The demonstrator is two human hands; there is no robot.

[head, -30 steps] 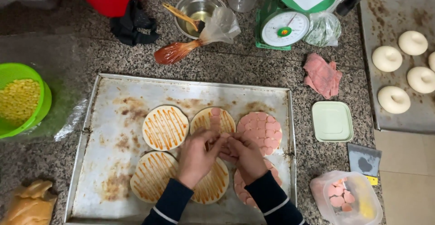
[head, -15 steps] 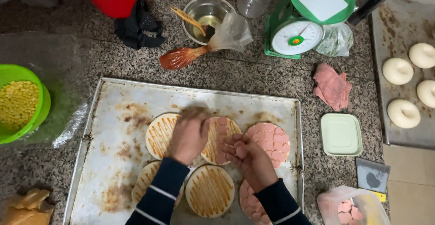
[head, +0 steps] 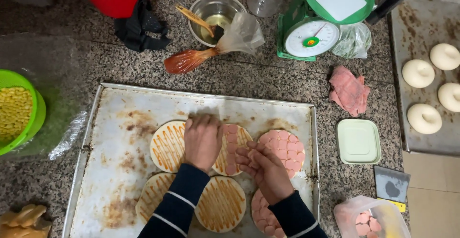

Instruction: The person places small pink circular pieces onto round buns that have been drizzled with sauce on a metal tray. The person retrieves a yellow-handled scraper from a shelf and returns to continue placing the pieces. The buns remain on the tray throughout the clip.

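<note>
Now the left hand (head: 203,139) lies palm down, fingers (head: 199,121) together and flat, on the middle round of dough (head: 234,148) in the far row of the baking tray (head: 120,108). The right hand (head: 265,168) sits just beside it, fingers (head: 245,157) curled narrow over pink sausage slices (head: 232,139) at that round's near edge (what they pinch, I cannot tell). Both dark sleeves come in from the tray's near edge. Bare metal lies open toward the tray's left edge and far corners. That round is half covered: sauce stripes show on its right part, a column of slices down the middle. A fully covered round (head: 283,147) sits toward the right edge, and striped rounds (head: 166,145) lie left and near.
</note>
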